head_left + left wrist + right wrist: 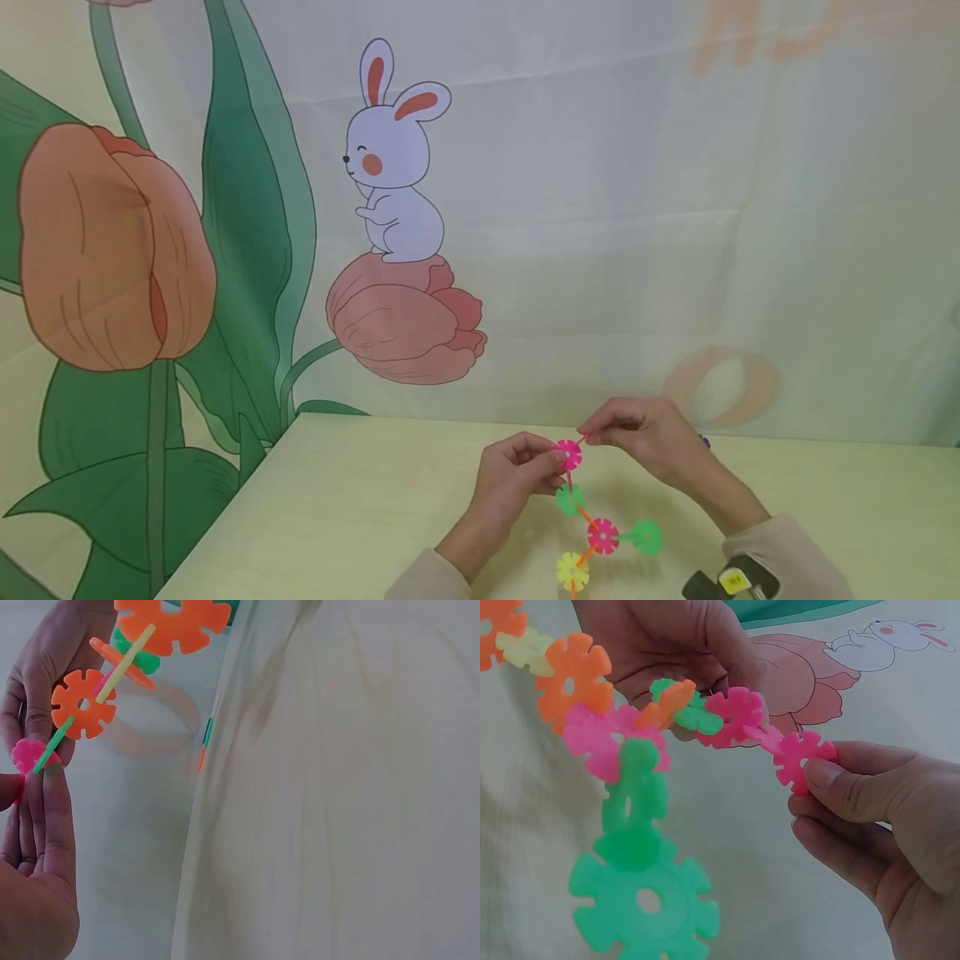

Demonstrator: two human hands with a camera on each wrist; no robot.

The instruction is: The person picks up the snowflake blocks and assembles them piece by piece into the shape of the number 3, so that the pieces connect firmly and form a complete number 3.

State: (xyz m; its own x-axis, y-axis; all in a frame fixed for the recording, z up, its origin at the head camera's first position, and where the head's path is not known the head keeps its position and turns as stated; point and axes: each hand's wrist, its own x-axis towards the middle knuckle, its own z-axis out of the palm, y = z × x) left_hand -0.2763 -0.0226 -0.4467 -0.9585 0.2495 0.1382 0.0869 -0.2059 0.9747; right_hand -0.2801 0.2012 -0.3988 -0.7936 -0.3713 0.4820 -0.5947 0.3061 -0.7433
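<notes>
A chain of notched interlocking plastic discs hangs between the hands, with pink (603, 536), green (647, 538) and yellow (573, 572) discs lower down. My left hand (510, 483) holds its upper end, thumb and fingers at a pink disc (570, 455). Just to the right, my right hand (648, 433) pinches another pink disc (804, 761) by its edge. In the right wrist view these two pink pieces lie in line, touching or nearly so; whether their slots are locked cannot be told. Orange discs (84, 703) farther along show in the left wrist view.
Pale tabletop (360, 500) lies under the hands, its far edge against a printed backdrop (585, 208) with tulips and a rabbit. A black wrist device (731, 581) sits by the right sleeve. Something small and blue (705, 442) shows behind the right wrist.
</notes>
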